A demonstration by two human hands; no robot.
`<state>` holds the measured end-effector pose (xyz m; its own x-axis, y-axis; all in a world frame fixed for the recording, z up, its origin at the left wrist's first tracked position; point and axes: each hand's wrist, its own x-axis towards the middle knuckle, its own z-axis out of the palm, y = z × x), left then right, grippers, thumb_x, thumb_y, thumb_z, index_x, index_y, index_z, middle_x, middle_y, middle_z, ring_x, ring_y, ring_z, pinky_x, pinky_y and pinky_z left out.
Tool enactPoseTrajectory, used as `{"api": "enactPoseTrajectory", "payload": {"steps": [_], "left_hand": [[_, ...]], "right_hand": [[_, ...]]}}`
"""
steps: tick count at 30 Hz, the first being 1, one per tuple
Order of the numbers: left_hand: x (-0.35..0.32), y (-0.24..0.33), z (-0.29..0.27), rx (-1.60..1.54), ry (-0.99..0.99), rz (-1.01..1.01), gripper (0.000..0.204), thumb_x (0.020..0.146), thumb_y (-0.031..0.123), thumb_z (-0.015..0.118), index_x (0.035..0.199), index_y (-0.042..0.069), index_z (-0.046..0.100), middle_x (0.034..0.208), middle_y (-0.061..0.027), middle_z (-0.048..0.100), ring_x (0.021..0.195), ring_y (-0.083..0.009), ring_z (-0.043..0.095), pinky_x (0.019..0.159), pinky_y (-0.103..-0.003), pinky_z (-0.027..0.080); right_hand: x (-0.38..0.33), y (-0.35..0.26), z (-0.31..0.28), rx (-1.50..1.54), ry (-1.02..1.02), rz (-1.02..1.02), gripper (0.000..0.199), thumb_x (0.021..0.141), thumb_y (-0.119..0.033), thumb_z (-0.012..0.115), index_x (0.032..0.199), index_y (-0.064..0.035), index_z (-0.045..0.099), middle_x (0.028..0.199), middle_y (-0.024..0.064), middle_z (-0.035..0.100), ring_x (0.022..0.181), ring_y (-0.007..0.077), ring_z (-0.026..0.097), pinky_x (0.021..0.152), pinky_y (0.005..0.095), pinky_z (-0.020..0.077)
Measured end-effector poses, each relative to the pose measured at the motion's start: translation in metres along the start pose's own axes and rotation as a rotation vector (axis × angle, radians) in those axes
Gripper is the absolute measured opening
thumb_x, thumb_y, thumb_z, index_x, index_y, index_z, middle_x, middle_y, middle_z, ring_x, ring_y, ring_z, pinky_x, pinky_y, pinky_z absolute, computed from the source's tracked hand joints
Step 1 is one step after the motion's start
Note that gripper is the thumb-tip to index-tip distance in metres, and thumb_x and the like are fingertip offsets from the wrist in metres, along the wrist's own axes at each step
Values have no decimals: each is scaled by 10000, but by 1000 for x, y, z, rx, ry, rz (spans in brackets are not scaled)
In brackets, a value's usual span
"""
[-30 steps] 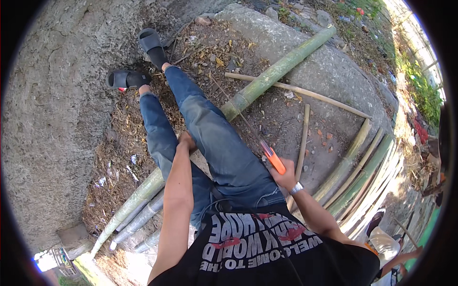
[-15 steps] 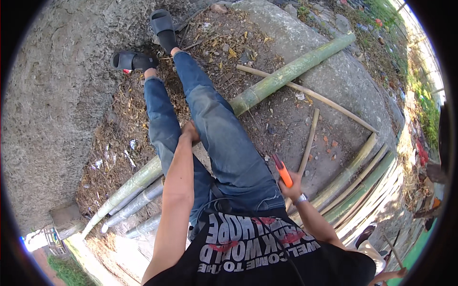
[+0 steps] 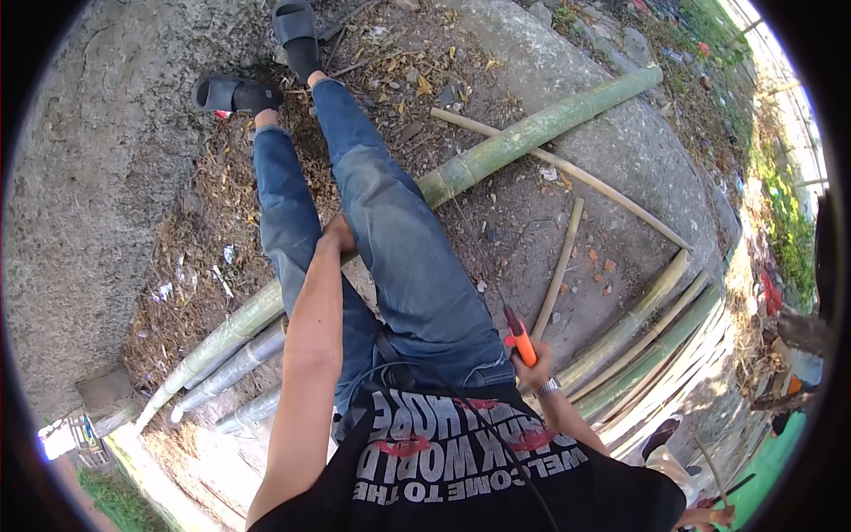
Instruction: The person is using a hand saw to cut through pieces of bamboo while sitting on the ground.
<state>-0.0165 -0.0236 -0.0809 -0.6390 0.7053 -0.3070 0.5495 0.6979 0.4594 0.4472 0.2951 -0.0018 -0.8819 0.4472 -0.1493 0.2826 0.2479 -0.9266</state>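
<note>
A thick green bamboo pole (image 3: pixel 523 135) runs slantwise beneath my legs, its upper end resting on a large stone slab. Between my thighs, my left hand (image 3: pixel 336 234) reaches down to the pole's line; its fingers are mostly hidden by my right leg, so its grip does not show. On my right side, my right hand (image 3: pixel 534 362) is closed round an orange-handled tool (image 3: pixel 525 346). A dark, narrow part of that tool points away from me, too thin here to make out its kind.
A thin stick (image 3: pixel 612 191) crosses under the pole, and a shorter stick (image 3: pixel 561 266) lies near my right hand. Several bamboo poles (image 3: pixel 634 312) lie to the right, others (image 3: pixel 239 365) at lower left. A concrete surface (image 3: pixel 97 195) borders the littered soil. Another person's hand (image 3: pixel 720 514) shows at lower right.
My right hand and the tool have shifted slightly down, and the tool's orange handle is turned a little. The whole view has moved slightly; my left hand stays by the pole.
</note>
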Motion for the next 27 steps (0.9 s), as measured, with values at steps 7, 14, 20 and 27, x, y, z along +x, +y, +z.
{"api": "enactPoseTrajectory", "payload": {"steps": [7,14,20,27], "left_hand": [[4,5,-20,-104,-141,-44,569,881,349,737,1387,120,614,1471,-111,582,1361,-273,523,1162,-376,384],[12,16,-10,-158,-129,-20,589,851,319,768,1385,123,616,1457,-124,589,1366,-282,521,1160,-378,387],[-4,-64,14,-736,-100,-244,721,809,261,826,1448,82,544,1496,-126,541,1374,-267,494,1162,-384,381],[-2,-2,-10,-116,-89,-242,634,809,370,787,1361,102,628,1412,-137,624,1317,-297,567,1119,-375,429]], "right_hand": [[0,11,0,-21,155,30,120,736,-96,663,821,-33,721,577,67,587,502,156,601,518,326,477],[-21,-11,-20,-56,-20,-151,101,698,-117,718,732,-47,652,604,108,580,511,273,611,519,355,482],[-5,-41,-42,190,108,-7,93,724,-77,713,768,-5,673,581,89,559,482,233,578,507,314,458],[52,-191,-112,-217,41,-367,105,736,-27,692,826,26,677,609,86,577,470,220,563,503,301,437]]}}
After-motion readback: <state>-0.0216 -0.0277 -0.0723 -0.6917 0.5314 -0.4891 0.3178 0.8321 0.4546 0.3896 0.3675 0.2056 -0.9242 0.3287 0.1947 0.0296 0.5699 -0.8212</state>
